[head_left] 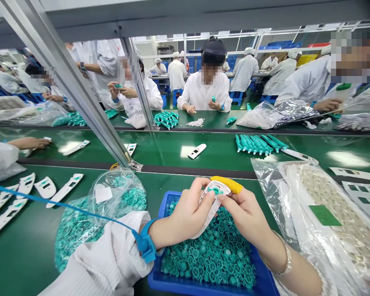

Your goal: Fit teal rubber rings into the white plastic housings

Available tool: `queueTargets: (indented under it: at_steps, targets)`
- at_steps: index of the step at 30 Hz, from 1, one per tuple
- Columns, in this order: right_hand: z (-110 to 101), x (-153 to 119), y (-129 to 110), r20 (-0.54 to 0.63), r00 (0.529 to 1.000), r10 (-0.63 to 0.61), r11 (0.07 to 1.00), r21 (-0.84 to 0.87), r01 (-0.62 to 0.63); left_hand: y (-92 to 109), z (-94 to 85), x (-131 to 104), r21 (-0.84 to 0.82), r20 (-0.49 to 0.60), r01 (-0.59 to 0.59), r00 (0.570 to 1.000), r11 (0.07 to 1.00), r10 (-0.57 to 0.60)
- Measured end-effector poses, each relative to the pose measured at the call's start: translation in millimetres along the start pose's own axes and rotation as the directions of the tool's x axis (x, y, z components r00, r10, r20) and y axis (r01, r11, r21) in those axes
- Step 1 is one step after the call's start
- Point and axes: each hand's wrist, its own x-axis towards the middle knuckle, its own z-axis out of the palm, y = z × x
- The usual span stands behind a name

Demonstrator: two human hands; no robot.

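Note:
A white plastic shell [207, 222] is held up between my two hands, with a small teal part [216, 190] lying in its upper end. My left hand [195, 201] is closed round the shell's left side, its thumb on the inner face near the teal part. The fingers of my right hand [242, 207] pinch at the shell's right upper edge; a yellow cover wraps one of its fingers. Beneath both hands sits a blue bin [172, 283] full of small teal rings and buttons [208, 259]. A blue strap circles my left wrist.
Left of the bin lies a clear bag of teal parts [77, 222], with white shells [66, 189] beyond. A plastic bag of pale parts [336, 205] lies right. Across the green belt [160, 148], with a shell [197, 151] and teal pieces [259, 144], people work.

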Motion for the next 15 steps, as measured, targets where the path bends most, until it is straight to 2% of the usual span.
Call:
queueTargets:
  at_steps: [7, 12, 15]
  targets:
    - [1.1, -0.5, 2.1, -0.088, 0.995, -0.051, 0.976, -0.214, 0.031, 6.0, -2.9, 0.6, 0.241, -0.016, -0.072, 0.997, 0.968, 0.078]
    - [1.1, -1.8, 2.2, -0.037, 0.997, -0.068, 0.983, -0.175, 0.061, 5.8, -3.9, 1.2, 0.309, -0.02, -0.104, 0.993, 0.945, 0.116]
    - [0.8, -2.0, 2.4, -0.06, 0.995, -0.083, 0.976, -0.207, 0.069, 5.6, -4.0, 1.1, 0.322, -0.011, -0.109, 0.993, 0.941, 0.119]
